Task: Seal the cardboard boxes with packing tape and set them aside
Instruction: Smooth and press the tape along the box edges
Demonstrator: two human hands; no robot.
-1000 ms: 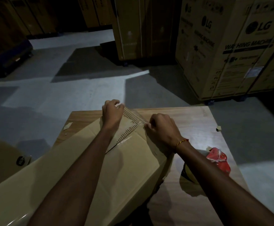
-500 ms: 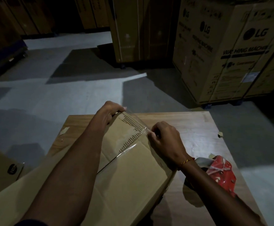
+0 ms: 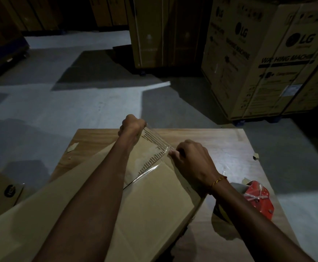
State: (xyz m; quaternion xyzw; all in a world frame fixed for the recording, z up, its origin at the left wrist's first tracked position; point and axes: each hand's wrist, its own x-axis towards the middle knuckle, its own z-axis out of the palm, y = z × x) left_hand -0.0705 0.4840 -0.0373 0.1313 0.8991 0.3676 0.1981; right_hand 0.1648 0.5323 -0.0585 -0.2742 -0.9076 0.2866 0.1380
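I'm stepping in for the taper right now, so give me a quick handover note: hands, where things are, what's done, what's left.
Left hand pinches the far end of the clear tape strip; right hand pinches its near end.
The cardboard box lies on the wooden table; the red tape dispenser rests at its right.
Done: strip stuck partway along the flap seam.
Left: press the loose end over the box's far edge, smooth it, set the box aside.

Dim scene; hard floor point(image 3: 97, 103) shadows; wide-angle bending edges.

Wooden table point(image 3: 228, 148) bears cardboard box point(image 3: 154, 205); red tape dispenser point(image 3: 258, 201).
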